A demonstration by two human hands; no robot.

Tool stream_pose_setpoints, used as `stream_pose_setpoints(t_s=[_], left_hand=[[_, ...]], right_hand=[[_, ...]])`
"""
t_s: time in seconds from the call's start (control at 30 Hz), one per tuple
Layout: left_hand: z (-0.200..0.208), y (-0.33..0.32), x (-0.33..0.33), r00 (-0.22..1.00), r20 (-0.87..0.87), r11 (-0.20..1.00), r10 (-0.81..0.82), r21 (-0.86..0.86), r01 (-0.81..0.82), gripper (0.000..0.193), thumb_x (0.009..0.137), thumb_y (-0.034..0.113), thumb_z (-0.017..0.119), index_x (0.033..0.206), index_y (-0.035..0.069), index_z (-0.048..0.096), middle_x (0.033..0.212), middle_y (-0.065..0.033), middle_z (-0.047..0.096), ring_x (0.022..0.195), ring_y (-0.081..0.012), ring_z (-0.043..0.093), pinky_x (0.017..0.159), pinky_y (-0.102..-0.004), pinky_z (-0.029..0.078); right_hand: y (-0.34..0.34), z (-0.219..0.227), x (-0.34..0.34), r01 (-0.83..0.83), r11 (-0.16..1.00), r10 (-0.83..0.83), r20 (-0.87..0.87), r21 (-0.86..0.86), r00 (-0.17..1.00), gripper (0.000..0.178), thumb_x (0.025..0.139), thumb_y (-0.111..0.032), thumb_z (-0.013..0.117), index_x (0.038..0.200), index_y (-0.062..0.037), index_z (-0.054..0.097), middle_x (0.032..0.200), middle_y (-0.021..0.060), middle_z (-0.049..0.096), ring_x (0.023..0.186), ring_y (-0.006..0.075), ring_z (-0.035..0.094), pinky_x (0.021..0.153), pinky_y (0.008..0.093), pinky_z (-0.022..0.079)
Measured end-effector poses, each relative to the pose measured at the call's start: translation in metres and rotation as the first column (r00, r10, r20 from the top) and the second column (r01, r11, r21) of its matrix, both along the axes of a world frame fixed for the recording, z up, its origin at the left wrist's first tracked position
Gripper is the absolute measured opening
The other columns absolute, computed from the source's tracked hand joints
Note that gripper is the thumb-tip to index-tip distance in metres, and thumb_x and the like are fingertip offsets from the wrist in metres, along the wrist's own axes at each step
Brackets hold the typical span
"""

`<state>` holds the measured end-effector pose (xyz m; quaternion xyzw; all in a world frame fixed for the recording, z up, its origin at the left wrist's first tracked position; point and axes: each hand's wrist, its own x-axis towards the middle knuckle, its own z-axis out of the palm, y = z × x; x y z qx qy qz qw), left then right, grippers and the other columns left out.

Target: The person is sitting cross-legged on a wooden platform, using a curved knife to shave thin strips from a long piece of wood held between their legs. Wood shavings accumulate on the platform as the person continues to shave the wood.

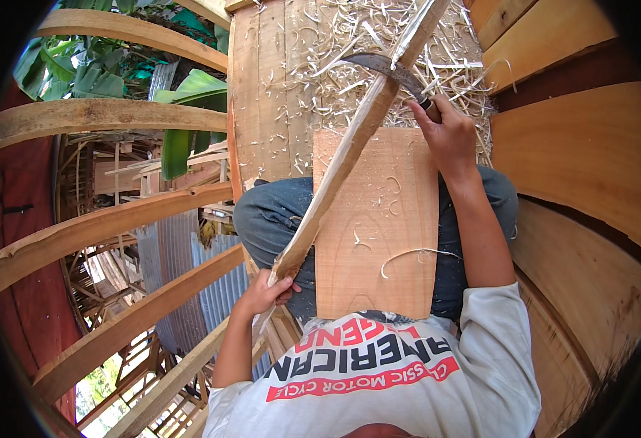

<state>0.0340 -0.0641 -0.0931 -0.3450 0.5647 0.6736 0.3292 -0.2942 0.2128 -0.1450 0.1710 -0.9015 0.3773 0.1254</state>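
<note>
A long, roughly hewn wooden pole (346, 157) slants from beside my left knee up past the top edge. My left hand (263, 293) is closed around its near end. In my right hand (450, 137) is the handle of a curved knife (386, 66) with a dark, sickle-like blade. The blade lies across the pole, touching it. Part of the handle is hidden by my fingers. On my lap rests a flat wooden board (379, 226) with a few curled shavings on it; the pole crosses above its left side.
Pale wood shavings (350, 87) cover much of the plank floor (262, 109) ahead. Wooden slats (152, 212) form an open railing at my left, with corrugated sheets (171, 255) and banana leaves (189, 95) beyond. Wide plank boards (576, 153) wall the right side.
</note>
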Motion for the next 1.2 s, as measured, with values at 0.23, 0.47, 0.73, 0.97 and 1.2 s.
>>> stream_pose_setpoints(t_s=[0.23, 0.47, 0.73, 0.97, 1.2], left_hand=[[-0.001, 0.001, 0.006, 0.999, -0.004, 0.995, -0.048, -0.091, 0.048, 0.030, 0.095, 0.024, 0.059, 0.086, -0.004, 0.063, 0.060, 0.0000, 0.047, 0.053, -0.0091, 0.042, 0.049, -0.0258, 0.034], [0.000, 0.006, 0.002, 1.000, 0.013, 0.997, 0.013, -0.075, -0.012, 0.029, 0.096, 0.022, 0.059, 0.086, -0.005, 0.062, 0.060, 0.0008, 0.045, 0.053, -0.0083, 0.040, 0.049, -0.0254, 0.033], [0.001, 0.004, -0.002, 1.000, -0.005, 1.000, 0.026, -0.008, -0.026, 0.027, 0.096, 0.020, 0.058, 0.088, -0.005, 0.060, 0.060, 0.0006, 0.044, 0.053, -0.0083, 0.039, 0.049, -0.0253, 0.033], [0.001, 0.003, 0.001, 0.999, 0.009, 0.996, -0.043, -0.077, 0.044, 0.027, 0.095, 0.021, 0.058, 0.089, -0.004, 0.061, 0.059, 0.0005, 0.045, 0.053, -0.0084, 0.040, 0.049, -0.0261, 0.033], [0.002, 0.007, 0.008, 1.000, -0.003, 0.995, -0.003, -0.096, 0.002, 0.028, 0.095, 0.023, 0.058, 0.087, -0.004, 0.062, 0.061, 0.0011, 0.045, 0.054, -0.0085, 0.040, 0.049, -0.0256, 0.033]], right_hand=[[0.007, 0.015, -0.005, 0.050, 0.869, 0.369, 0.712, -0.492, 0.597, 0.051, 0.090, -0.038, 0.070, 0.062, -0.0004, 0.050, 0.053, -0.0010, 0.034, 0.054, 0.0078, 0.029, 0.047, 0.0312, 0.027], [0.002, 0.010, -0.006, 0.038, 0.986, 0.020, 0.339, -0.164, 0.941, 0.053, 0.087, -0.045, 0.070, 0.061, -0.0018, 0.053, 0.050, 0.0078, 0.042, 0.045, 0.0205, 0.040, 0.048, 0.0354, 0.036], [0.001, 0.005, -0.006, 0.054, 0.998, -0.057, 0.108, 0.028, 0.993, 0.049, 0.088, -0.047, 0.067, 0.066, -0.0032, 0.059, 0.054, 0.0142, 0.056, 0.049, 0.0314, 0.056, 0.049, 0.0409, 0.044], [0.008, 0.003, -0.013, -0.017, 0.937, 0.217, 0.540, -0.350, 0.813, 0.054, 0.089, -0.044, 0.068, 0.060, -0.0001, 0.057, 0.049, 0.0057, 0.045, 0.045, 0.0155, 0.038, 0.046, 0.0330, 0.033], [0.000, 0.022, -0.012, 0.018, 0.984, 0.052, 0.385, -0.176, 0.921, 0.054, 0.085, -0.049, 0.070, 0.060, -0.0023, 0.059, 0.046, 0.0064, 0.045, 0.043, 0.0190, 0.043, 0.045, 0.0338, 0.036]])
